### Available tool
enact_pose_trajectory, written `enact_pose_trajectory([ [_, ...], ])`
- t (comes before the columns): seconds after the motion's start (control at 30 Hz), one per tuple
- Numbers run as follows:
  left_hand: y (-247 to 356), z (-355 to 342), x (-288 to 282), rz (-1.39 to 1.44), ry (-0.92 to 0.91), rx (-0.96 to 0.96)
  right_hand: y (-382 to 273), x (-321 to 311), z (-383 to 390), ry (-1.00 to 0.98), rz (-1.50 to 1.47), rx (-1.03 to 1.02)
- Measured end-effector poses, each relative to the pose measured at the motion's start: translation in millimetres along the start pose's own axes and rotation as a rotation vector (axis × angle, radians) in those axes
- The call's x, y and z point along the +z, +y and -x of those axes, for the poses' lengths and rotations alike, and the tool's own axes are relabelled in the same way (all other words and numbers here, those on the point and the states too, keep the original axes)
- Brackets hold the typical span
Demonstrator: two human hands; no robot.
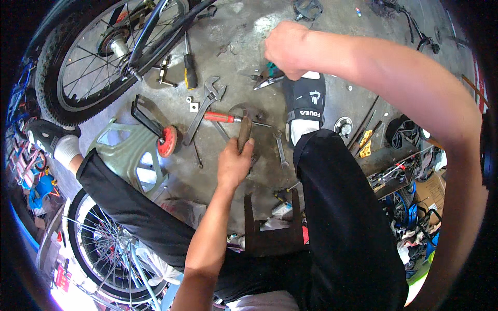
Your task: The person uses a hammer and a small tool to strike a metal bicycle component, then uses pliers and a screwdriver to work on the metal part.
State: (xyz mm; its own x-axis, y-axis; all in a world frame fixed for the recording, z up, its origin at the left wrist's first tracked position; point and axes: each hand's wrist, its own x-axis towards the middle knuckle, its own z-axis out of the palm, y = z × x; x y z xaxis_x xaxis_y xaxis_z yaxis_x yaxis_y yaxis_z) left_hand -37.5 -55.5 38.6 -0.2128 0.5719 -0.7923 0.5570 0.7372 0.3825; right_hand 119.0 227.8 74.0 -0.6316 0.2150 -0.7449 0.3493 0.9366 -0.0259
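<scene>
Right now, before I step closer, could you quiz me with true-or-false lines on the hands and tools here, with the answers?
1. The left hand grips a wooden handle. True.
2. The adjustable wrench lies on the stool. False: it lies on the floor.
3. The small wheel by the stool is red. True.
4. The red-handled screwdriver points its tip to the left. False: its tip points right.
5. Both hands share one handle. False: the right hand is farther forward, apart from the left.
6. Both shoes are in view. True: left and right.
</scene>
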Motion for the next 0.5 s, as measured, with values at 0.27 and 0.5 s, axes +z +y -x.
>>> enact_pose_trajectory([
  [0.27, -17.3, -3.1, 9.3, -0.053, 0.019, 0.057, -15.6, 98.6, 25.8, 0.193, -0.769, 0.419],
  [0.5, -26.1, 0.2, 10.8, -0.242, 0.071, 0.098, -56.8, 132.4, 46.6, 0.263, -1.704, 0.680],
])
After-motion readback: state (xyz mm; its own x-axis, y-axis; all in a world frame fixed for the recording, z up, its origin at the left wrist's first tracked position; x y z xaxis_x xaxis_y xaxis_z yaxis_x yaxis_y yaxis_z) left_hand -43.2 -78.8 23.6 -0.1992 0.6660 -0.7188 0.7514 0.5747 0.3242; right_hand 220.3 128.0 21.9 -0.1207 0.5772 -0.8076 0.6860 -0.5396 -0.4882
